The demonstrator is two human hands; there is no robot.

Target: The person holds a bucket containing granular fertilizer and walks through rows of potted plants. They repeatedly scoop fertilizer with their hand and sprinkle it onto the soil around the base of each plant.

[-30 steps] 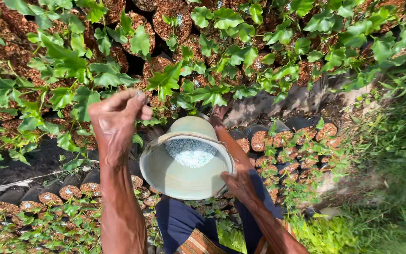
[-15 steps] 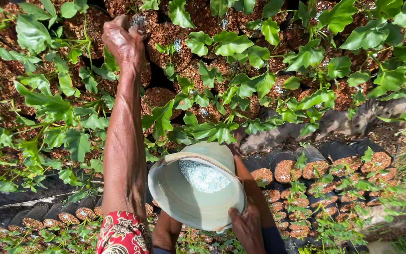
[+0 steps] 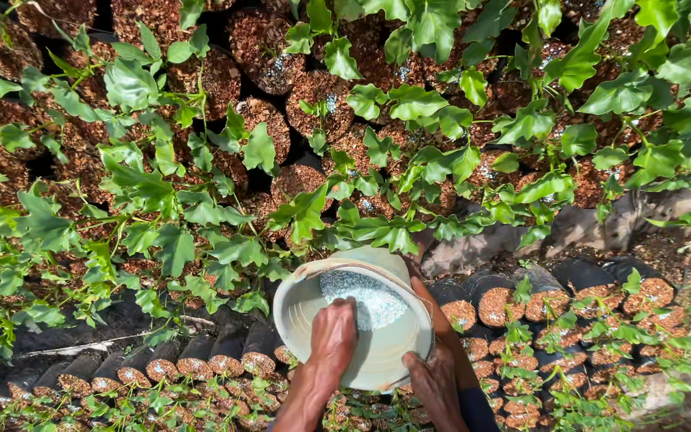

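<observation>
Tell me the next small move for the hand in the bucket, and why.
Probably pinch up some granules: the left hand has its fingertips dipped into the pale granules in the white bucket, which the right hand steadies by its rim.

Single head-worn view, looking steeply down from above the person's own arms. The left hand [image 3: 333,336] and right hand [image 3: 433,382] sit low in the frame, close to the lens; seedling bags [image 3: 313,104] extend beyond them to the top edge.
</observation>
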